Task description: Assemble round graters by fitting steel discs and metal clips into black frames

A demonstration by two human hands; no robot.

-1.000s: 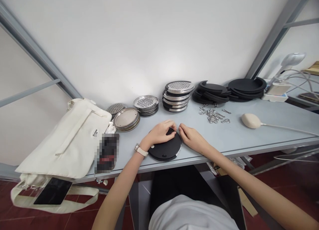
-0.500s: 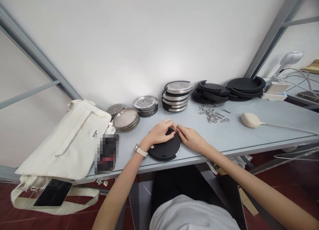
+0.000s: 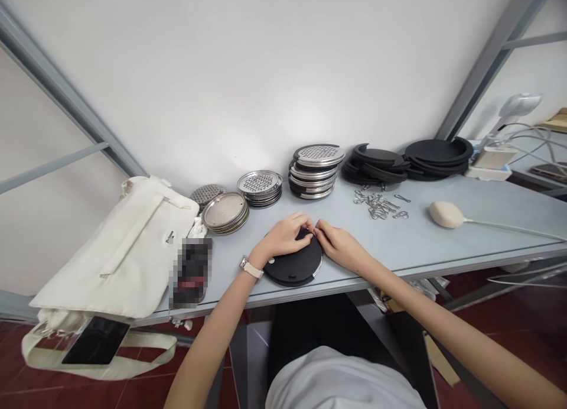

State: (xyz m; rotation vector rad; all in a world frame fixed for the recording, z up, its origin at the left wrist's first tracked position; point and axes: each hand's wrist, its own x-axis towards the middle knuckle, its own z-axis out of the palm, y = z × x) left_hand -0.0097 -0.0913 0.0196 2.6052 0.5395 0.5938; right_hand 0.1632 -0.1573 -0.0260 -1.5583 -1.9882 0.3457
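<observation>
Black steel-rimmed disc [image 3: 293, 262] under left hand [image 3: 283, 236]; right hand [image 3: 340, 247] at its edge; grips narrow, probably pinching

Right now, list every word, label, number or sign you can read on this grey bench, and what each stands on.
Small dark print on a white patch on the cream canvas bag: too small to read.
Pixelated dark rectangular object: too blurred to read.
Nothing else is legible.

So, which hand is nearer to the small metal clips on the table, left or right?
Right. The right hand sits below and left of the small metal clips in view; the left hand lies farther left, on the black round disc.
</observation>
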